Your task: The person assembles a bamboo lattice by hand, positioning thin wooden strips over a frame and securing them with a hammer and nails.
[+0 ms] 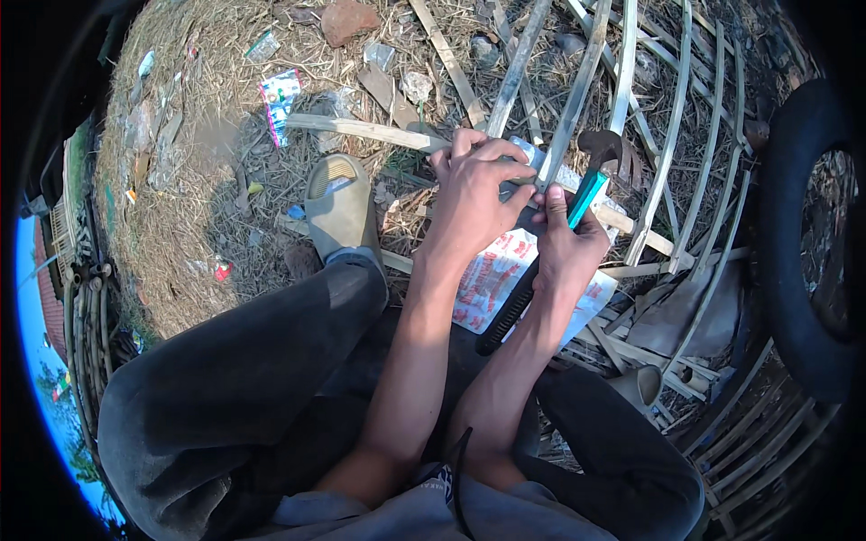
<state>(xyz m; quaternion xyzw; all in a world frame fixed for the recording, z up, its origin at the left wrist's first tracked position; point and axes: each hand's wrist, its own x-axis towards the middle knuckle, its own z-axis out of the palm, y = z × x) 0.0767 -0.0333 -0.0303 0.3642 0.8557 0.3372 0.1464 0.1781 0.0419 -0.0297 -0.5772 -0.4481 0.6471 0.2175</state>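
My left hand (476, 197) is closed over the joint of several wooden slats, its fingers curled round the end of a pale crosswise slat (365, 132). Close beside it, my right hand (570, 242) pinches the near end of a lengthwise slat (570, 110) between thumb and fingers. The hammer (588, 191), with a dark claw head and a teal and black handle, is held in that same hand, its handle running back under the wrist. A white plastic bag with red print (492, 281) lies beneath both hands. Whatever sits between the fingertips is too small to make out.
More slats (678, 135) fan out ahead and to the right, joined by a crosspiece. A black tyre (794, 243) stands at the far right. A cut bamboo tube (639, 386) lies by my right knee. Straw, litter and a reddish stone (350, 22) cover the ground.
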